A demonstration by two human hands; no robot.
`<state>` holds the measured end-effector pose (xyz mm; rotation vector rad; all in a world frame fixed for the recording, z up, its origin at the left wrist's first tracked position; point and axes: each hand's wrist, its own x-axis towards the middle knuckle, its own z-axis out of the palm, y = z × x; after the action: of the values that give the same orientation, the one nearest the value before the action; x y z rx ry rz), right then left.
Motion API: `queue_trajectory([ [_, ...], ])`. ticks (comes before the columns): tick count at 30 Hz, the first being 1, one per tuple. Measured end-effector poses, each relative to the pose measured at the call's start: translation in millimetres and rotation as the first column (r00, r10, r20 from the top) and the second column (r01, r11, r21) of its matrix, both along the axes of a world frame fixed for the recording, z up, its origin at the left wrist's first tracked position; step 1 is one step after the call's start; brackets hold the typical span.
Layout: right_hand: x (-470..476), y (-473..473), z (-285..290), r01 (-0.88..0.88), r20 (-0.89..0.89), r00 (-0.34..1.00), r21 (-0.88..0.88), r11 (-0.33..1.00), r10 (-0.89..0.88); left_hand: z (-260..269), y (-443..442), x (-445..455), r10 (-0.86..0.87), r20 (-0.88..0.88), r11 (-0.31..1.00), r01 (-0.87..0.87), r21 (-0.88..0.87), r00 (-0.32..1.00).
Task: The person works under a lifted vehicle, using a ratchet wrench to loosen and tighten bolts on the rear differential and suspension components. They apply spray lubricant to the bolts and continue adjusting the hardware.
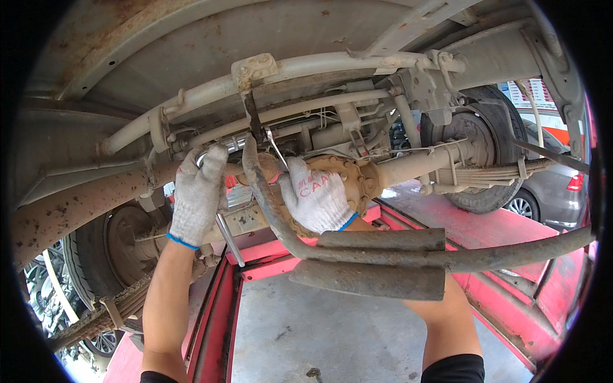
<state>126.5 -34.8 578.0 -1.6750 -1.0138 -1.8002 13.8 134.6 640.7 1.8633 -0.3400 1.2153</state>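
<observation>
My left hand (198, 196), in a whitish knit work glove with a blue cuff, is closed around a chrome socket wrench (230, 239). The wrench's bright handle slants down below the glove, and its head end points right towards a dark metal bracket (252, 115). At the bracket's lower end, a chrome wrench (275, 146) stands at a slant, gripped by my right hand (316, 194) in a matching glove. Between the hands a bent, dirty steel bar (268, 201) curves down and runs right. The fastener at the bracket is too small to make out.
Overhead is a vehicle's dirty underside with a cross tube (311, 67). Behind my hands lies the axle with a brown differential housing (366, 179). A rusty pipe (91, 206) crosses at left. Wheels (479, 129) and leaf springs (483, 177) flank the axle above a red lift (507, 215).
</observation>
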Motion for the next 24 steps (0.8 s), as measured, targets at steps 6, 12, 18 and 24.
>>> queue_trajectory([
  [6,-16,-11,1,0.056,-0.083,0.995,0.008,0.998,-0.055,3,-7,-7,-0.120,-0.100,0.989,0.110,-0.099,0.988],
  [12,-12,-3,-4,-0.039,-0.168,0.985,-0.025,0.999,0.034,-8,5,2,-0.098,-0.040,0.990,0.094,-0.107,0.994],
  [18,-18,-21,2,0.040,-0.076,0.996,0.027,0.999,-0.038,-46,35,48,0.182,0.134,0.891,-0.221,0.398,0.974],
  [24,-3,-3,-12,0.102,-0.055,0.993,-0.065,0.993,-0.106,-121,32,36,-0.361,-0.098,0.903,0.322,-0.286,0.927],
])
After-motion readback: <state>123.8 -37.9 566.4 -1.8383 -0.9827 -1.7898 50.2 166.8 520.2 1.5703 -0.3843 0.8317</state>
